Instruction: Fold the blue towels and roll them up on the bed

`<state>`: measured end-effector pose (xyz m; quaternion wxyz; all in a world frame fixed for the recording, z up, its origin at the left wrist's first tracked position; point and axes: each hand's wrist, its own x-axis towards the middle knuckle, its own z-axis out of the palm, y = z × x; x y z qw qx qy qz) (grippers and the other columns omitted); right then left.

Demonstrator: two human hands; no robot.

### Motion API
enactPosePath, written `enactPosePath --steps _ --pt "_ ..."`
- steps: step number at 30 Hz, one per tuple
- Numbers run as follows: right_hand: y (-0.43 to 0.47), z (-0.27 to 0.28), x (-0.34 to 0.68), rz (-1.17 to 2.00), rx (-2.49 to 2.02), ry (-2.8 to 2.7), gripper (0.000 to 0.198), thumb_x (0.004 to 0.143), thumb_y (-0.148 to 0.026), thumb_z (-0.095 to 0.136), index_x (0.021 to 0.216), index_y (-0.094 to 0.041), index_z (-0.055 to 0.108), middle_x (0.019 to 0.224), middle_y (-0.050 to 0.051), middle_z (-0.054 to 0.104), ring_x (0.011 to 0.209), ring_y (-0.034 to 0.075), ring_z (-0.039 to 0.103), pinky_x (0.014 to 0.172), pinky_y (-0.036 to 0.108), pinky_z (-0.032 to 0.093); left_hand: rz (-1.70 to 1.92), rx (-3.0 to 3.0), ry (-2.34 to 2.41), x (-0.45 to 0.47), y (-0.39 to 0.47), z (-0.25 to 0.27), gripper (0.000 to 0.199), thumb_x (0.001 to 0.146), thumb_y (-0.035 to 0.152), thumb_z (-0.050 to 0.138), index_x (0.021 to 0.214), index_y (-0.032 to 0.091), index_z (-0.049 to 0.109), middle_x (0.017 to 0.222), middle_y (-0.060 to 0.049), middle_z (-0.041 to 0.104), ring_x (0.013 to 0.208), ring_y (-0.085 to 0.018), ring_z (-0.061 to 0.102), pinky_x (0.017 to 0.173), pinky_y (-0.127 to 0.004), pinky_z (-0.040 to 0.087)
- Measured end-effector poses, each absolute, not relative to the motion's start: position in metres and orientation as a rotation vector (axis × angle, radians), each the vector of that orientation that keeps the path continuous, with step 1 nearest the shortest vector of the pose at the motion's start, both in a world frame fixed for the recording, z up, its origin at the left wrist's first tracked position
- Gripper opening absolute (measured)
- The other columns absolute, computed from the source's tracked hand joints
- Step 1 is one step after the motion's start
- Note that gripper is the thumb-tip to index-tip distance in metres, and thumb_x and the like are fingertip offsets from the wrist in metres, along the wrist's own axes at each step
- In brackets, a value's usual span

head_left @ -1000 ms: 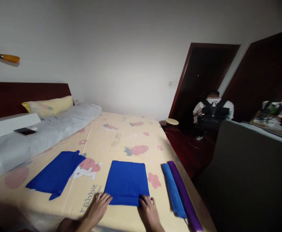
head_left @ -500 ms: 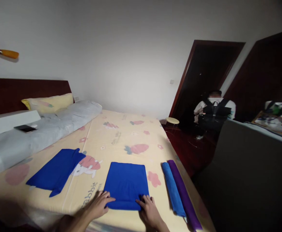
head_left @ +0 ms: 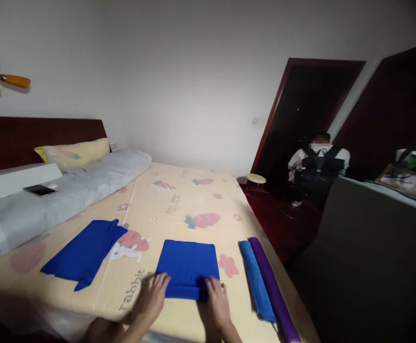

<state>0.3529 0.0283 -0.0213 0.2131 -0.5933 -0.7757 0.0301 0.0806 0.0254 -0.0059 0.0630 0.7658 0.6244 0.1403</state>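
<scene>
A folded blue cloth (head_left: 190,262) lies flat in front of me, its near edge turned over into a thick roll or fold. My left hand (head_left: 155,294) is closed on the left end of that fold, fingers bent over it. At the right end, my right hand (head_left: 218,299) grips the same fold with curled fingers. To the left lies another blue cloth (head_left: 84,252), loosely folded with a corner sticking out. On the right, a rolled light-blue cloth (head_left: 258,282) rests alongside a rolled purple cloth (head_left: 275,290).
Everything lies on a bed with a patterned yellow sheet (head_left: 172,224). A grey rolled quilt (head_left: 97,176), a yellow pillow (head_left: 75,152), a phone (head_left: 39,190) and a white box (head_left: 21,180) are at the left. A stool (head_left: 256,178) and a seated person (head_left: 320,166) are beyond; a dark panel (head_left: 365,257) stands right.
Both hands have turned the cloth's near edge further over and away from me, so the flat part is shorter. The other cloths stay where they were.
</scene>
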Motion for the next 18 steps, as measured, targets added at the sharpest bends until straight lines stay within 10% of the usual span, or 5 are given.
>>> enactPosePath --steps 10,18 --pt "0.012 -0.036 0.377 0.043 -1.470 -2.291 0.051 0.096 -0.037 0.040 0.146 -0.032 0.033 0.145 0.002 0.047 0.133 0.023 0.046 0.107 0.044 0.040 0.430 2.766 1.530 0.058 0.017 -0.010 0.058 0.098 0.031 0.034 0.149 0.039 0.008 0.154 0.004 0.037 0.138 -0.015 0.039 0.113 -0.036 0.034" --pt "0.016 -0.040 0.320 0.037 -1.401 -2.250 0.053 0.092 -0.027 0.043 0.145 -0.033 0.036 0.145 0.002 0.047 0.132 0.023 0.047 0.106 0.043 0.042 0.498 2.797 1.540 0.100 0.018 -0.023 0.071 0.090 0.008 0.029 0.149 0.033 -0.001 0.154 0.002 0.035 0.138 -0.016 0.039 0.114 -0.037 0.034"
